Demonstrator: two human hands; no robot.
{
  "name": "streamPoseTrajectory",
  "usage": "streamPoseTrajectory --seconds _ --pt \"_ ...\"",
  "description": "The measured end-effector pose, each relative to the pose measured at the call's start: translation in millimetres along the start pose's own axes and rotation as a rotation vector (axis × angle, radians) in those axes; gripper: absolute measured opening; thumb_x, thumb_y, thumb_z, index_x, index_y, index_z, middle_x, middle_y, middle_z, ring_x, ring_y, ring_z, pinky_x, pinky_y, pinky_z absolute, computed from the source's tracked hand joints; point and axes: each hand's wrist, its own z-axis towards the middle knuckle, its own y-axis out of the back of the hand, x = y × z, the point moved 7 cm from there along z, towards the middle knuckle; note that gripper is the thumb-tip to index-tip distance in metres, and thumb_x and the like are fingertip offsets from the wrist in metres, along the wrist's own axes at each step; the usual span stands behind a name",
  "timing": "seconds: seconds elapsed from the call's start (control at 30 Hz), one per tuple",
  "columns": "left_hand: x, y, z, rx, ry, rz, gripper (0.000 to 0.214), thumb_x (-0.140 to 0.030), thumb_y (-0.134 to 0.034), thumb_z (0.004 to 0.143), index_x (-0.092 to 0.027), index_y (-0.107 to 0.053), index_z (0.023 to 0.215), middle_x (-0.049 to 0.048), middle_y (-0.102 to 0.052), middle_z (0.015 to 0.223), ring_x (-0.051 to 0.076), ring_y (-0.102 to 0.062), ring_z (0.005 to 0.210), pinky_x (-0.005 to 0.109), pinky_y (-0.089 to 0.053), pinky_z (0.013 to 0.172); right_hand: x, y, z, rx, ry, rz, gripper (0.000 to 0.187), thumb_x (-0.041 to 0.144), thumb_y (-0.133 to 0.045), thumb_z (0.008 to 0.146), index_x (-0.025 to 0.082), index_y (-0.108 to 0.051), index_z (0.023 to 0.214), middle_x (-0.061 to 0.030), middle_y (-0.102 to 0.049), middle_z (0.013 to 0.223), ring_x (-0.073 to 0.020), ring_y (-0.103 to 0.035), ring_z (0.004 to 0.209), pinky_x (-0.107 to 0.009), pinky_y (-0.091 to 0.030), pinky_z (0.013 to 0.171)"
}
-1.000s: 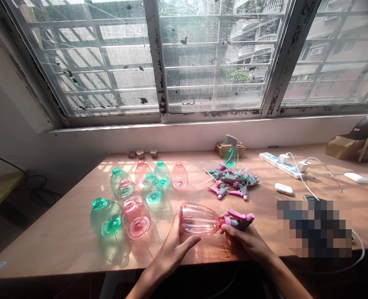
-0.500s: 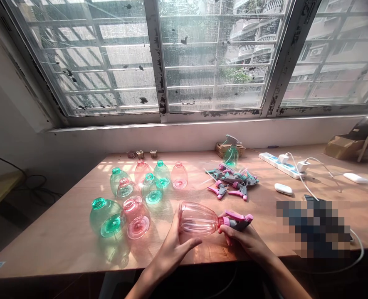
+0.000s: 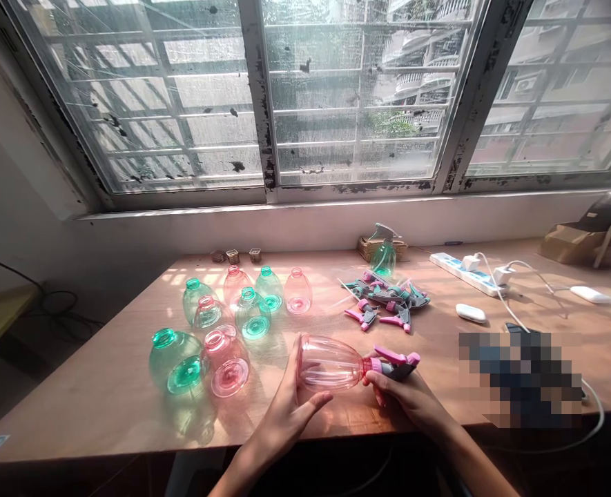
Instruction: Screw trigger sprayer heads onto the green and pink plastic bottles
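A clear pink spray bottle (image 3: 331, 364) lies sideways between my hands above the table's front part, its base to the left. My left hand (image 3: 295, 400) cups the base, thumb along the near side. At the neck, my right hand (image 3: 395, 390) grips the pink collar of the grey-and-pink trigger sprayer head (image 3: 399, 362), which sits at the bottle's mouth. How far the head is screwed on I cannot tell. Left of my hands stand several open bottles, among them a pink bottle (image 3: 226, 364) and a green bottle (image 3: 175, 362). Beyond the held bottle lies a pile of sprayer heads (image 3: 388, 297).
A green spray bottle (image 3: 384, 257) with its head on stands at the back by a small cardboard box (image 3: 364, 247). To the right are a power strip (image 3: 465, 275) with cables, a white case (image 3: 471, 313) and a blurred-out object (image 3: 522, 379). The window is behind.
Almost nothing differs. My left thumb has shifted very slightly; both hands stay on the pink bottle in the same place.
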Motion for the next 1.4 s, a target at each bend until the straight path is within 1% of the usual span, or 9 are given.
streamPoseTrajectory --seconds 0.1,0.33,0.43,0.57,0.73,0.83,0.97,1.2,1.4 --pt "-4.7 -0.2 -2.3 0.019 0.022 0.002 0.116 -0.052 -0.082 0.093 -0.029 -0.008 0.177 0.0178 -0.042 0.173 0.039 -0.049 0.154 0.061 -0.028 0.135 1.9 -1.7 -0.6 0.0 0.009 -0.004 0.048 0.063 -0.092 0.081 0.019 -0.074 0.085 0.0004 -0.065 0.063 -0.0155 -0.055 0.059 -0.029 -0.04 0.058" --pt "-3.0 -1.1 1.7 0.02 0.021 -0.02 0.11 -0.057 -0.081 0.092 -0.027 -0.016 0.176 0.017 -0.031 0.18 0.041 -0.031 0.166 0.058 -0.02 0.138 2.3 -0.2 -0.5 -0.007 0.012 -0.007 0.047 0.062 -0.092 0.081 0.019 -0.072 0.086 0.0016 -0.064 0.063 -0.0152 -0.054 0.059 -0.029 -0.039 0.058" --pt "0.1 -0.8 2.7 0.021 0.013 -0.012 0.118 -0.056 -0.083 0.089 -0.027 -0.009 0.177 0.0195 -0.025 0.181 0.042 -0.041 0.159 0.059 -0.028 0.135 1.3 1.0 0.3 -0.008 0.01 -0.004 0.047 0.062 -0.091 0.083 0.019 -0.073 0.087 0.0015 -0.063 0.063 -0.0153 -0.053 0.06 -0.03 -0.039 0.059" --pt "2.1 0.3 1.5 0.019 0.018 -0.001 0.12 -0.054 -0.082 0.09 -0.023 -0.004 0.177 0.0242 -0.037 0.173 0.04 -0.056 0.144 0.061 -0.036 0.13 1.5 0.7 1.0 0.005 0.024 -0.007 0.046 0.061 -0.092 0.083 0.018 -0.075 0.089 0.0009 -0.065 0.065 -0.0152 -0.054 0.061 -0.03 -0.039 0.06" --pt "0.1 0.1 0.5 0.014 0.03 -0.016 0.124 -0.056 -0.086 0.088 -0.024 -0.005 0.177 0.0226 -0.046 0.166 0.044 -0.038 0.159 0.064 -0.021 0.135 1.9 -0.1 -0.1 0.033 0.016 -0.009 0.046 0.061 -0.09 0.085 0.018 -0.073 0.087 0.0006 -0.065 0.066 -0.0152 -0.055 0.062 -0.03 -0.04 0.061" --pt "-2.0 -1.7 1.0 0.031 0.034 -0.053 0.116 -0.059 -0.082 0.091 -0.024 -0.013 0.177 0.0214 -0.044 0.17 0.043 -0.032 0.164 0.063 -0.02 0.137 2.0 -0.6 -0.7 0.052 0.008 -0.014 0.046 0.059 -0.092 0.084 0.018 -0.072 0.089 0.0004 -0.066 0.068 -0.0155 -0.057 0.063 -0.029 -0.04 0.061" --pt "-1.5 -3.3 2.4 0.051 0.015 -0.073 0.108 -0.055 -0.081 0.093 -0.027 -0.018 0.176 0.0179 -0.04 0.175 0.041 -0.037 0.164 0.06 -0.023 0.137 0.1 0.3 0.0 0.043 0.002 -0.005 0.046 0.06 -0.091 0.084 0.018 -0.074 0.089 0.0007 -0.065 0.067 -0.015 -0.056 0.062 -0.028 -0.039 0.061" --pt "8.3 0.2 4.7 0.022 -0.032 -0.036 0.117 -0.051 -0.086 0.09 -0.029 -0.011 0.177 0.0162 -0.018 0.185 0.04 -0.021 0.17 0.056 -0.016 0.139 -7.0 3.2 2.5 0.024 -0.011 0.013 0.049 0.064 -0.09 0.083 0.017 -0.079 0.084 0.0001 -0.063 0.064 -0.0146 -0.053 0.061 -0.029 -0.037 0.06" --pt "7.2 0.4 5.1 0.026 -0.044 -0.005 0.116 -0.052 -0.085 0.09 -0.029 -0.012 0.177 0.0169 -0.02 0.184 0.039 -0.021 0.17 0.056 -0.018 0.139 -7.6 4.1 2.3 0.017 -0.014 0.018 0.049 0.064 -0.091 0.082 0.017 -0.081 0.082 -0.0008 -0.063 0.063 -0.0152 -0.053 0.061 -0.029 -0.037 0.06"
